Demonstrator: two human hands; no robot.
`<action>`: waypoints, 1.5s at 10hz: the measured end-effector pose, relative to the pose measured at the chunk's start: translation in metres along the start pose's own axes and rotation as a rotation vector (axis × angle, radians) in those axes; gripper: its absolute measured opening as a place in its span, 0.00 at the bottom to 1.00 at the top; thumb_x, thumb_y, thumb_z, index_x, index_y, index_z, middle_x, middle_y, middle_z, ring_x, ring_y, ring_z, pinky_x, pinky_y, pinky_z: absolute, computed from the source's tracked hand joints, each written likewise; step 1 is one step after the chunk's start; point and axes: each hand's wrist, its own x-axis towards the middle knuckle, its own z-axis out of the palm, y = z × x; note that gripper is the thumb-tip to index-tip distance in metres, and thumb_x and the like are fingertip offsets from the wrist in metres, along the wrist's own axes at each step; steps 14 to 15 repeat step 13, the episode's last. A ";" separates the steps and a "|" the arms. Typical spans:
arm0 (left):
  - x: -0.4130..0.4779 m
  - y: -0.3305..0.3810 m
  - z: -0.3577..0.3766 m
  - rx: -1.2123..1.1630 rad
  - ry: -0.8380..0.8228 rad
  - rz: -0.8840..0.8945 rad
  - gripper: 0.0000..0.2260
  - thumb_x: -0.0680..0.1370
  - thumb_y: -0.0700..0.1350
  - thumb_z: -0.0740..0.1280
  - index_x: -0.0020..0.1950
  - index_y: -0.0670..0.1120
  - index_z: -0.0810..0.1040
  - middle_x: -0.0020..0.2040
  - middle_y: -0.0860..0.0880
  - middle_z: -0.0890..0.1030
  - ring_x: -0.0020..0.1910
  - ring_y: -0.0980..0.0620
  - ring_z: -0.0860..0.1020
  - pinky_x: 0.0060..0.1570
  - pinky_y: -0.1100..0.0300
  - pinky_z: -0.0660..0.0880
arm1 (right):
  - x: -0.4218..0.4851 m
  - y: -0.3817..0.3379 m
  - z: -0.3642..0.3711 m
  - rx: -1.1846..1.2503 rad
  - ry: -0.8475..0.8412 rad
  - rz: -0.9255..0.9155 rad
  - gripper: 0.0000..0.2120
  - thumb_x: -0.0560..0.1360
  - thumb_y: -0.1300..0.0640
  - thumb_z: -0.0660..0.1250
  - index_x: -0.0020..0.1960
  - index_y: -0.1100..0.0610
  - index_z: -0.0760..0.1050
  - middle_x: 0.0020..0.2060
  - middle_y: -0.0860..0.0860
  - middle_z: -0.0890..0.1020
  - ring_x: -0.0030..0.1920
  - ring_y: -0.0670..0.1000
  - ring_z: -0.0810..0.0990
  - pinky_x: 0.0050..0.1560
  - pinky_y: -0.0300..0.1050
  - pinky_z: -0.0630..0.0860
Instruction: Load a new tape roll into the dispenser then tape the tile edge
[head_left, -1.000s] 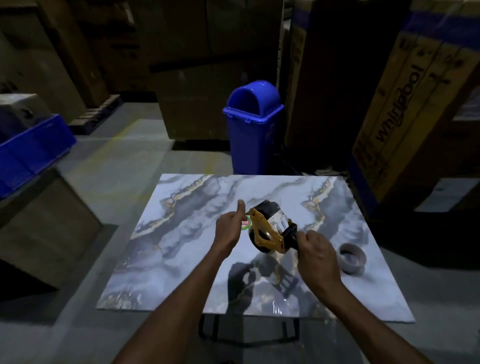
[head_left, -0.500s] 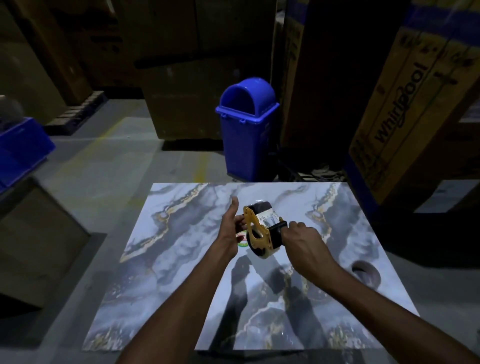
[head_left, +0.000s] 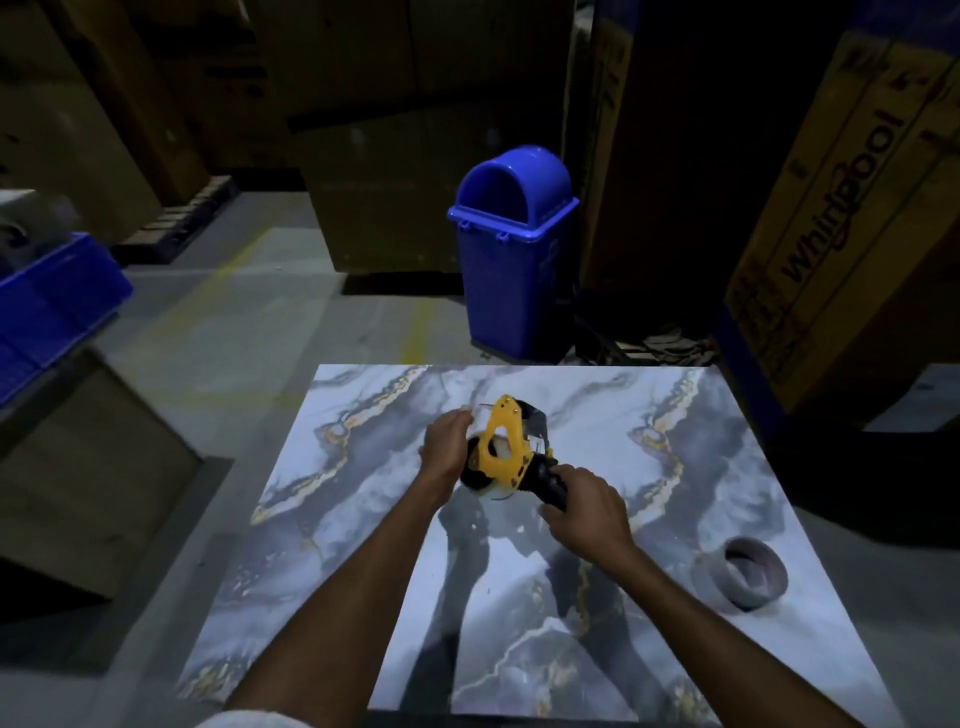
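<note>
A yellow tape dispenser (head_left: 506, 447) with a black handle is held above the middle of a marbled grey-and-white tile (head_left: 363, 545). My right hand (head_left: 584, 506) is closed around the handle. My left hand (head_left: 448, 447) is on the dispenser's left side, its fingers curled on the clear tape roll (head_left: 480, 475) seated in the frame. A thin strip of tape seems to run from the fingers toward the dispenser's top. A grey empty roll core (head_left: 740, 571) lies on the tile at the right.
A blue swing-lid bin (head_left: 511, 249) stands just beyond the tile's far edge. Large cardboard cartons (head_left: 841, 208) rise at the right and back. At the left are a blue crate (head_left: 47, 312) and a low carton (head_left: 88, 478).
The dispenser has tipped more upright, its yellow side now facing me. My left hand has curled in from a raised thumb to grip the roll. The view shifted slightly.
</note>
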 end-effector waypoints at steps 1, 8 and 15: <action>0.016 -0.039 -0.011 0.151 0.137 0.012 0.09 0.82 0.48 0.61 0.53 0.51 0.81 0.59 0.48 0.81 0.63 0.43 0.77 0.68 0.43 0.70 | 0.001 0.003 0.027 0.220 -0.007 0.100 0.22 0.71 0.47 0.74 0.63 0.53 0.78 0.52 0.54 0.85 0.50 0.58 0.82 0.43 0.47 0.75; 0.038 -0.101 -0.011 0.141 -0.175 -0.049 0.26 0.79 0.38 0.69 0.78 0.48 0.69 0.72 0.56 0.72 0.72 0.53 0.71 0.72 0.48 0.70 | -0.014 0.013 0.130 0.671 0.047 0.327 0.15 0.75 0.45 0.71 0.59 0.48 0.76 0.48 0.46 0.82 0.48 0.50 0.81 0.44 0.46 0.75; -0.027 -0.111 -0.014 0.455 -0.170 0.052 0.27 0.83 0.40 0.63 0.82 0.43 0.61 0.81 0.44 0.63 0.79 0.44 0.64 0.76 0.51 0.64 | -0.051 0.039 0.102 0.547 -0.068 0.220 0.32 0.80 0.41 0.65 0.76 0.60 0.65 0.66 0.58 0.76 0.54 0.47 0.81 0.42 0.24 0.73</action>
